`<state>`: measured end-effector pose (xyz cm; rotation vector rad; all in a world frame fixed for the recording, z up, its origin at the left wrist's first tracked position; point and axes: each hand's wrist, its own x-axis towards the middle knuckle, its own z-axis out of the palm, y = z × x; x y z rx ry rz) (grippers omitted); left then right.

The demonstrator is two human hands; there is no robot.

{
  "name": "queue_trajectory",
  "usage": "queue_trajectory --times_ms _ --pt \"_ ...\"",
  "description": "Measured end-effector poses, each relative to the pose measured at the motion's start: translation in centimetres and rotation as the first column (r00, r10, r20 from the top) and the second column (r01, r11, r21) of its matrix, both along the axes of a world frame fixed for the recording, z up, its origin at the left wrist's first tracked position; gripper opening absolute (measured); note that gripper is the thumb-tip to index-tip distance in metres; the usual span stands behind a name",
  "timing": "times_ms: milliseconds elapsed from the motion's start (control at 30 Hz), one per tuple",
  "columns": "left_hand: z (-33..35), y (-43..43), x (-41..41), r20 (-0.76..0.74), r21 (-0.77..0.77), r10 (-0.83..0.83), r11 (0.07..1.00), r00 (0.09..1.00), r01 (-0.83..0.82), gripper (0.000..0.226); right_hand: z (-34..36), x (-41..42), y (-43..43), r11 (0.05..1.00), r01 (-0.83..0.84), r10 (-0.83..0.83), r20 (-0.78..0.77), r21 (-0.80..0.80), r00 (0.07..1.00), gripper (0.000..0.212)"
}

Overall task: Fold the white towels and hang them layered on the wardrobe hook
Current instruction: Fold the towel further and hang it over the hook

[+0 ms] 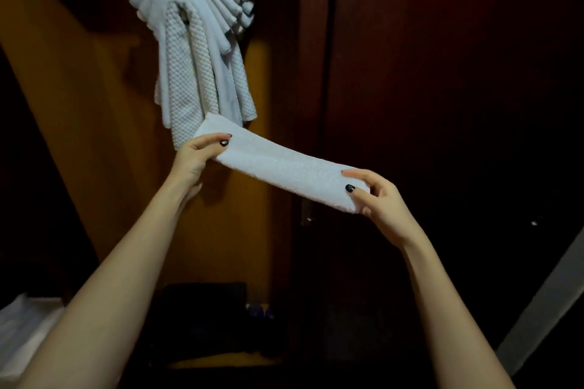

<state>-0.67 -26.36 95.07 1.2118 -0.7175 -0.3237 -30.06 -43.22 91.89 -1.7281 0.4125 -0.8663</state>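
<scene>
Holding a folded white towel (278, 164) stretched between both hands, we have it up in front of the open wardrobe (410, 73). Our left hand (197, 156) pinches the towel's upper left end, fingers (211, 139) closed over the top face and thumb beneath. Our right hand (377, 202) clamps the lower right end, thumb pressed on the near face and the other fingers wrapped behind the edge. The towel is folded into a long narrow band and slopes down from left to right, fairly taut, touching nothing but our hands.

Above and behind its left end hangs a stack of white towels (196, 41), draped one over another so their folded edges fan out in layers at the top. We cannot see the hook itself; the cloth hides it. The innermost hanging towel has a waffle texture, the outer ones look smoother. The lower tails of the stack hang just behind the left end of the towel we hold. Some pale cloth (22, 328) lies at the lower left, dim and blurred.
</scene>
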Motion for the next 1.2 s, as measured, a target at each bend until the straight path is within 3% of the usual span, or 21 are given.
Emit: queue_trajectory --times_ms 167,367,533,633,967,1200 --pt "4.2 2.0 5.5 0.063 -0.008 0.008 1.0 0.998 -0.008 0.032 5.4 6.7 -1.8 0.998 0.016 -0.01 0.087 -0.069 0.996 0.03" --pt "10.2 4.0 12.7 0.269 0.023 0.066 0.997 0.961 -0.075 0.026 12.1 15.1 -3.9 0.993 -0.064 0.08 0.159 -0.103 0.984 0.034" --pt "15.4 5.0 18.9 0.293 0.072 0.001 0.997 0.956 -0.023 0.036 18.1 21.2 -4.9 0.97 -0.114 0.142 0.118 -0.215 0.983 0.04" --pt "18.4 5.1 22.5 0.284 0.011 0.0 1.0 0.959 -0.003 0.035 21.5 24.6 -5.3 0.958 -0.124 0.165 0.144 -0.257 0.976 0.041" --pt "28.7 2.2 31.6 0.212 -0.228 0.03 0.973 0.977 0.02 0.034 34.5 36.0 -6.3 0.975 -0.215 0.221 0.33 -0.055 0.918 0.05" --pt "32.5 -1.3 36.3 0.195 -0.27 -0.055 0.957 0.979 0.108 0.035 38.4 40.6 -9.2 0.974 -0.225 0.206 0.384 0.005 0.9 0.045"
